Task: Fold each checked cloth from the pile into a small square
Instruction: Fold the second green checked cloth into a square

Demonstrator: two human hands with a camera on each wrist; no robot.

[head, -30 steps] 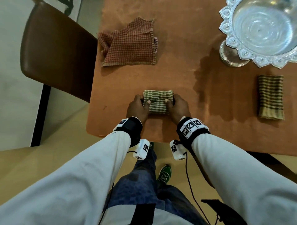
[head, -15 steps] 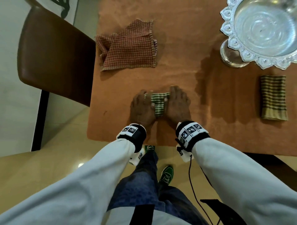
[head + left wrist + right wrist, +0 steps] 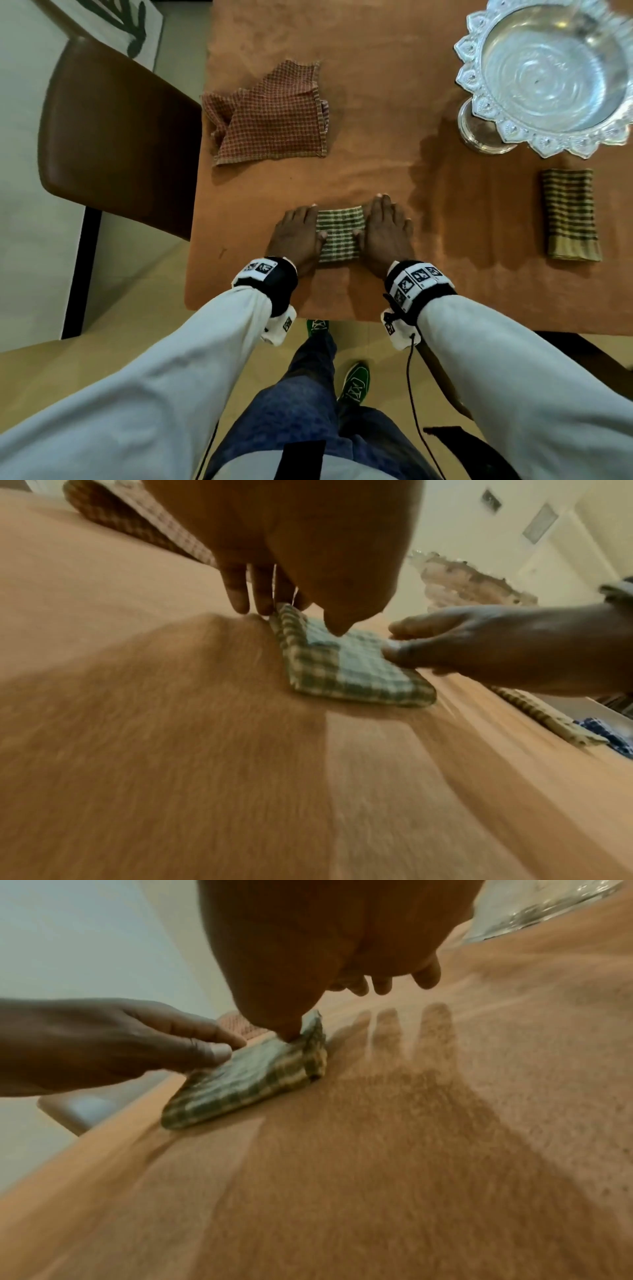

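Observation:
A small folded green checked cloth (image 3: 338, 236) lies near the front edge of the orange table (image 3: 376, 92). My left hand (image 3: 297, 233) lies flat on its left side and my right hand (image 3: 387, 230) flat on its right side. Fingers are straight and both thumbs rest on the cloth. In the left wrist view the left fingertips (image 3: 240, 604) touch the table beside the cloth (image 3: 356, 669), the thumb pressing on top. The right wrist view shows the right thumb pressing the cloth (image 3: 260, 1085). A loose red checked cloth (image 3: 274, 116) lies at the back left.
A folded olive striped cloth (image 3: 570, 214) lies at the right. Behind it at the back right stands a silver footed bowl (image 3: 548, 68). A brown chair (image 3: 113, 130) stands against the table's left edge. The table's front edge runs just below my wrists.
A second ago my thumbs and fingers held the cloth's near edge. Both hands then flattened close together over it and have now slid apart, uncovering its middle.

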